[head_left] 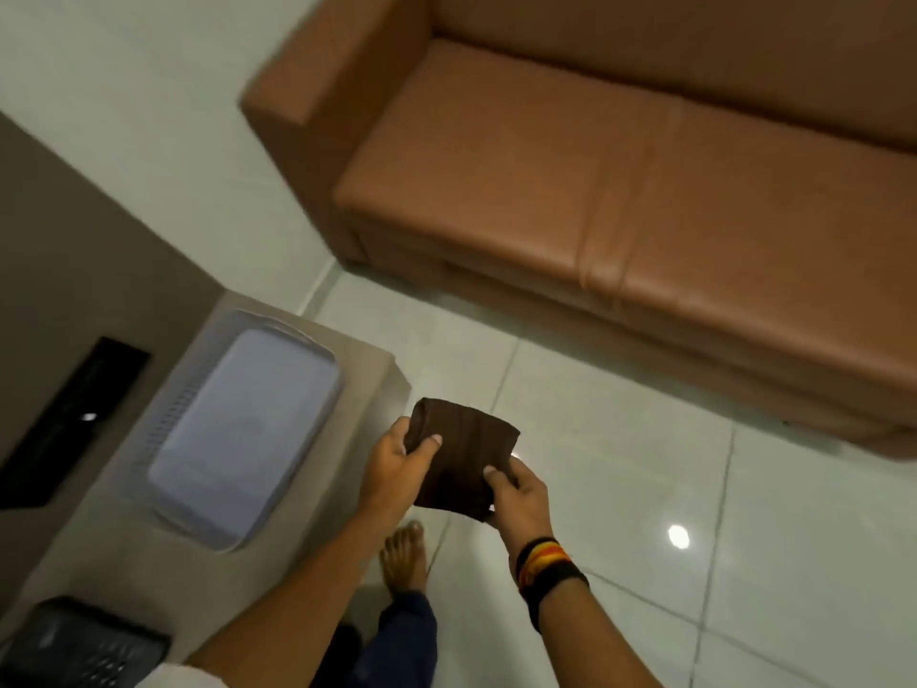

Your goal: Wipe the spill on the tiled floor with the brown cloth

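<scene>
Glossy tiled floor (620, 489) is filling the lower right; no spill is showing. Left hand (397, 469) and right hand (518, 499) are gripping the folded brown cloth (461, 454) at lower centre, readying it; next, probably crouching.

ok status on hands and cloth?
Left hand and right hand both gripping folded brown cloth, held above tiled floor. No spill visible. Nothing in the way.

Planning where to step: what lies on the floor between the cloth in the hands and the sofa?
In the head view, only bare glossy floor tiles lie between the brown cloth and the sofa; no spill is discernible there.
</scene>
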